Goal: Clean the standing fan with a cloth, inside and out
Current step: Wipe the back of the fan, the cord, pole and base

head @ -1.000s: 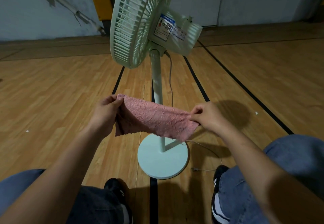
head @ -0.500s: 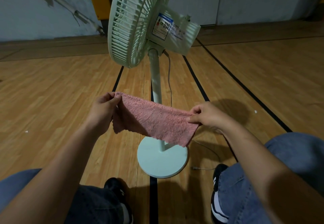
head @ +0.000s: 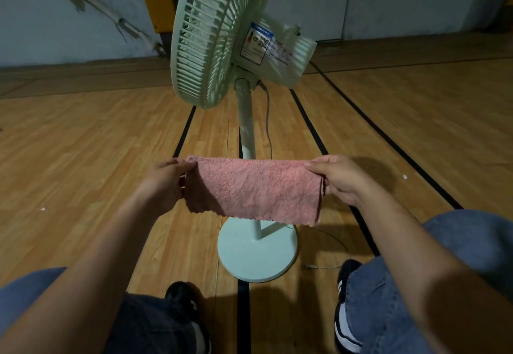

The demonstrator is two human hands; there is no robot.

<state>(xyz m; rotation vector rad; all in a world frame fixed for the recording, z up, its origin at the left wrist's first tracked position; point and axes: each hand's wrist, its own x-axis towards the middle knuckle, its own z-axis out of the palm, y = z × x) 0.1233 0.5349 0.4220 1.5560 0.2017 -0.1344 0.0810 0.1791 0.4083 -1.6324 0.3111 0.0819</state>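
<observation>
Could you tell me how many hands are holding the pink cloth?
2: the left hand pinches the pink cloth at its left end, and the right hand pinches its right end. No others are visible.

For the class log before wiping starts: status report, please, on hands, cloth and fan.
Left hand and right hand pinch pink cloth, stretched flat. Standing fan untouched, grille closed. Nothing between.

- The standing fan (head: 222,34) is pale green and stands upright on the wooden floor in front of me. Its round base (head: 256,253) lies flat, the thin pole (head: 247,120) rises straight, and the grille head is turned to my left.
- The cloth (head: 258,190) is pink and fluffy. It hangs stretched flat between my left hand (head: 166,184) and my right hand (head: 338,179), before the pole.
</observation>
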